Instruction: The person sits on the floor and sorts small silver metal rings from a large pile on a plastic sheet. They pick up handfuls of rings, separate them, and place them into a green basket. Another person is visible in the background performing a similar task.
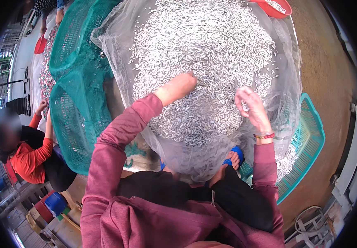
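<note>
A wide heap of small, white to silvery oblong pieces [211,45] lies on a table lined with sheer white netting [116,37]. Over the middle of the heap, my left hand [180,87] is closed, its fingertips down at the pieces; whatever they may hold is hidden. My right hand [252,107] hovers at the heap's right side with fingers curled toward the thumb. I cannot make out what, if anything, is pinched there. A red band circles my right wrist.
Green mesh-covered baskets [79,124] stand left of the table. A teal basket [310,149] holding similar white pieces sits low on the right. A red scoop [275,8] rests at the far right corner. Another person in orange [34,159] works at a neighbouring table on the left.
</note>
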Demonstrator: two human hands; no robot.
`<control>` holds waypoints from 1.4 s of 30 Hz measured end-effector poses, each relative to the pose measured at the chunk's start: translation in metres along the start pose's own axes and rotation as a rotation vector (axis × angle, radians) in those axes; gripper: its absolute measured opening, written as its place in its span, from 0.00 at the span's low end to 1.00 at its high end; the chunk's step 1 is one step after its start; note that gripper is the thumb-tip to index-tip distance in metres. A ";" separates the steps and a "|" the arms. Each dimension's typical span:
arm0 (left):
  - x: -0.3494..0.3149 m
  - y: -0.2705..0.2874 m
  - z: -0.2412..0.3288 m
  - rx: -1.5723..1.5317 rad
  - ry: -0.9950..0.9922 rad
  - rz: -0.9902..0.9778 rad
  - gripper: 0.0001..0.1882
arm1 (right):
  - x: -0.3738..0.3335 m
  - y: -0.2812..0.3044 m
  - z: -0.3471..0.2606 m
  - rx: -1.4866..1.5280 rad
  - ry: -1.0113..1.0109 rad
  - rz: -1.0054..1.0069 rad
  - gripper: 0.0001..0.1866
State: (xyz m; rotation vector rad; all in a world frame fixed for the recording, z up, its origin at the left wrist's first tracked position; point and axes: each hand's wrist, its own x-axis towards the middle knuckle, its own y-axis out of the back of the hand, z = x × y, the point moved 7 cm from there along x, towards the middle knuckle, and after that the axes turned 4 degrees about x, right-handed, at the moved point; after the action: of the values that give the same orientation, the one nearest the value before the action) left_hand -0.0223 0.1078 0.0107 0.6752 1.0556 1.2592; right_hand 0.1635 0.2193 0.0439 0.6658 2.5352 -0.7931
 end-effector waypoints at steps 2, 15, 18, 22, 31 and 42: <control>-0.001 0.003 0.000 -0.008 -0.013 0.050 0.07 | 0.014 -0.007 0.004 -0.732 0.333 0.106 0.07; 0.007 -0.008 0.018 0.028 -0.061 -0.042 0.06 | 0.010 -0.031 0.002 0.200 0.065 -0.187 0.13; 0.008 -0.001 0.007 0.039 0.020 -0.100 0.08 | 0.006 -0.045 -0.029 0.491 0.188 -0.425 0.20; -0.013 0.028 -0.014 -0.523 0.115 -0.068 0.12 | 0.036 -0.030 -0.023 0.203 0.095 -0.236 0.14; -0.009 0.003 0.008 -0.092 0.009 0.098 0.10 | 0.099 -0.048 0.029 -1.252 0.389 0.116 0.09; -0.023 0.058 -0.014 -0.664 0.329 -0.134 0.11 | 0.014 -0.023 0.039 0.019 -0.153 0.054 0.08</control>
State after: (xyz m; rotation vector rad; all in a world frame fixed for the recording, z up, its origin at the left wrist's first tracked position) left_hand -0.0589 0.0968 0.0614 -0.1108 0.8445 1.5193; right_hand 0.1488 0.1827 0.0170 0.6511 2.3653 -0.8179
